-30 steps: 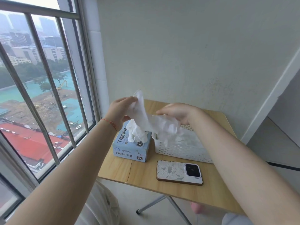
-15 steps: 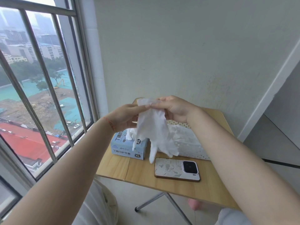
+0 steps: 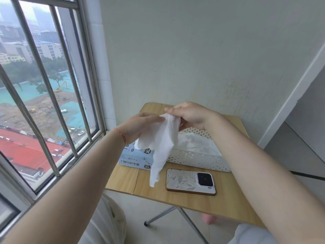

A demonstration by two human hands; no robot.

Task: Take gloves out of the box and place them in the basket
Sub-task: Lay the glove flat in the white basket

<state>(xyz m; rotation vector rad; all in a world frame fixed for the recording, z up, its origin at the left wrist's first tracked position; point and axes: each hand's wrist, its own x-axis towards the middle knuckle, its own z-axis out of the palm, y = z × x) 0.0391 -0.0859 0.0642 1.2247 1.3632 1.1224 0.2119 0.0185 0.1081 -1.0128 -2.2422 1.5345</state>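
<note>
A white glove (image 3: 162, 143) hangs in the air over the small wooden table (image 3: 193, 199). My left hand (image 3: 140, 125) pinches its top edge from the left and my right hand (image 3: 190, 115) pinches it from the right. The glove's lower end dangles in front of the light blue glove box (image 3: 135, 158), which stands at the table's left side and is partly hidden by the glove. Right of the box stands the white perforated basket (image 3: 198, 160) with several white gloves (image 3: 195, 145) inside.
A phone (image 3: 190, 181) lies face down on the table in front of the basket. A barred window (image 3: 44, 103) runs close along the left. A plain wall stands behind the table. A metal table leg (image 3: 161, 214) crosses below the front edge.
Both hands have drawn closer together at the glove's top edge. The glove now hangs narrower and longer, its tip lower toward the table front.
</note>
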